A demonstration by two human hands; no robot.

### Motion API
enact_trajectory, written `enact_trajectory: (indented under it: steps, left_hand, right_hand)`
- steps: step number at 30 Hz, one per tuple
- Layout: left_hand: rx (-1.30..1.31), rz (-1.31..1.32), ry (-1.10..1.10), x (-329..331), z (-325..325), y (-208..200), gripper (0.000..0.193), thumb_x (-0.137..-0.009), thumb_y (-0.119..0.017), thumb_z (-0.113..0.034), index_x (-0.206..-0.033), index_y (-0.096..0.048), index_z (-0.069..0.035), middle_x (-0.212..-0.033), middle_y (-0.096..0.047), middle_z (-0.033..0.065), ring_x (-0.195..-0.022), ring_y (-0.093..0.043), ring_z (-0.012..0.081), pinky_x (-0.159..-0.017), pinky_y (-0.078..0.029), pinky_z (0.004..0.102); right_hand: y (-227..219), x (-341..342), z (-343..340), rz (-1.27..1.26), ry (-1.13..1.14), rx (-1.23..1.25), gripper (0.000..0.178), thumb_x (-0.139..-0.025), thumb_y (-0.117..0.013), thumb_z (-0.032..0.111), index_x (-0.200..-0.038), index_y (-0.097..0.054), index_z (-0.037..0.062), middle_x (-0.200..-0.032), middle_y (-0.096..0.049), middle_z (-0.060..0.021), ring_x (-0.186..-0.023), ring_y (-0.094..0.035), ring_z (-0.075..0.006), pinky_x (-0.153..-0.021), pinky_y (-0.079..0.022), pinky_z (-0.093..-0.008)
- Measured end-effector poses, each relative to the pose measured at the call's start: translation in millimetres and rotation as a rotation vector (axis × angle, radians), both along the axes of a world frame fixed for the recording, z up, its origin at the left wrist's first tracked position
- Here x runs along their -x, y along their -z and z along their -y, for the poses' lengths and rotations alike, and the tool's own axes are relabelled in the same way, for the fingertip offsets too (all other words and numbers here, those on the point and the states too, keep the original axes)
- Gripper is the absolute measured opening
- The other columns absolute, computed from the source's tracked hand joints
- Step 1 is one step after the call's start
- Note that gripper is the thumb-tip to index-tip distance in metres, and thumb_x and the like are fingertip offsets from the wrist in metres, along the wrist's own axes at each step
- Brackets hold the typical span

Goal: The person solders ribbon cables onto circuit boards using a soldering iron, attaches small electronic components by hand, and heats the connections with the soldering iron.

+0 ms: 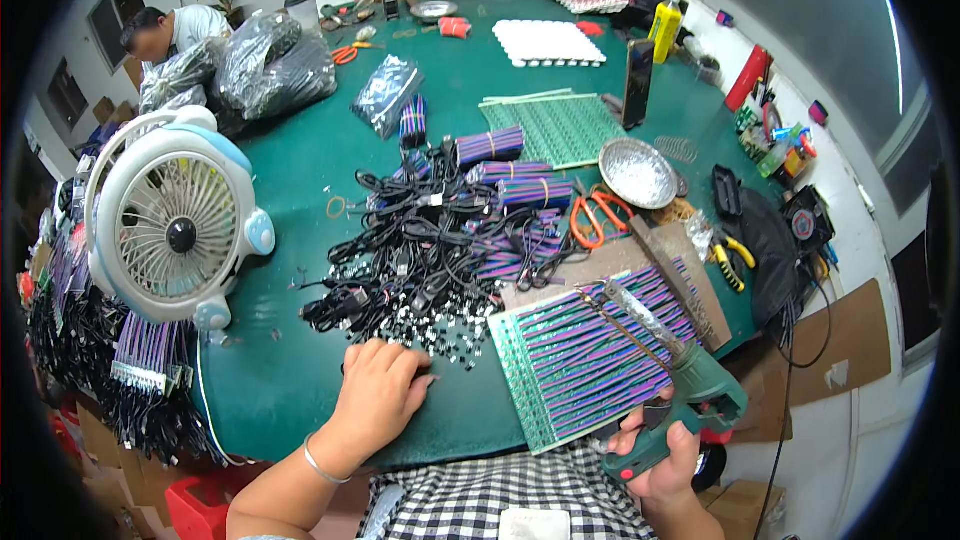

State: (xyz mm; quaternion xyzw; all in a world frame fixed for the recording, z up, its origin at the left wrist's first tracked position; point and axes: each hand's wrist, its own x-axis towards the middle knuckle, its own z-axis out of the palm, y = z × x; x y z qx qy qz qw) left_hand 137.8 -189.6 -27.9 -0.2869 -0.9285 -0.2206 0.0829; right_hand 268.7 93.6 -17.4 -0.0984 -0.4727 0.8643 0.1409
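My right hand [655,455] grips a green soldering gun [705,390] by its handle near the table's front edge. The gun's metal barrel points up and left over a green circuit board panel [525,390] laid with rows of purple, blue and black wires [590,360]. My left hand [380,395] rests on the table to the left of the panel, fingers curled under; what they hold, if anything, is hidden. Just beyond it lie scattered small black and white connectors [445,335] and a heap of black cables [420,240].
A white fan [180,230] stands at left. Bundled wires [490,145], a metal bowl [638,173], orange-handled scissors [597,217], a metal bar [670,270] and an upright phone [637,83] lie beyond the panel. Yellow-handled pliers [735,262] sit right. Two other people are farther back.
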Motion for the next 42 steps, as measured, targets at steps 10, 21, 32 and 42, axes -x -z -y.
enact_trajectory:
  steps: [10,21,32,42]
  left_hand:
    - [0.096,-0.006,0.443,-6,-7,-4,0.013,-0.075,-0.06,-0.015,-0.086,-0.056,-0.011,-0.084,-0.056,0.0031,-0.079,-0.053,0.0196,-0.068,-0.039,0.0337]
    - [0.057,-0.205,0.341,48,-15,-9,0.018,-0.07,-0.066,-0.011,-0.086,-0.056,-0.011,-0.087,-0.058,0.0016,-0.087,-0.056,0.0199,-0.084,-0.037,0.0379]
    - [-0.4,0.478,0.38,6,-61,-49,0.013,-0.082,-0.061,-0.013,-0.092,-0.054,-0.007,-0.076,-0.06,0.0099,-0.066,-0.061,0.029,-0.058,-0.048,0.0378]
    - [-0.465,0.599,0.379,-10,-78,-36,0.014,-0.084,-0.062,-0.015,-0.093,-0.054,-0.006,-0.078,-0.062,0.0098,-0.066,-0.062,0.0265,-0.059,-0.049,0.0356]
  right_hand:
    - [-95,65,-37,-0.022,0.074,-0.784,0.038,-0.084,-0.057,0.022,-0.112,-0.049,-0.0024,-0.083,-0.063,-0.0164,-0.064,-0.06,-0.0183,-0.06,-0.051,-0.0309]
    - [-94,98,-37,-0.036,0.137,-0.478,0.052,-0.081,-0.063,0.025,-0.122,-0.043,-0.0007,-0.083,-0.062,-0.017,-0.057,-0.062,-0.0188,-0.051,-0.052,-0.0293]
    - [-20,63,44,0.181,-0.276,-0.346,0.03,-0.079,-0.064,-0.001,-0.107,-0.053,0.0013,-0.097,-0.058,-0.0063,-0.084,-0.059,-0.0128,-0.075,-0.05,-0.0259]
    - [-18,45,41,0.214,-0.227,-0.486,0.016,-0.083,-0.066,0.005,-0.097,-0.059,0.0027,-0.085,-0.059,-0.001,-0.077,-0.055,-0.008,-0.068,-0.046,-0.0239]
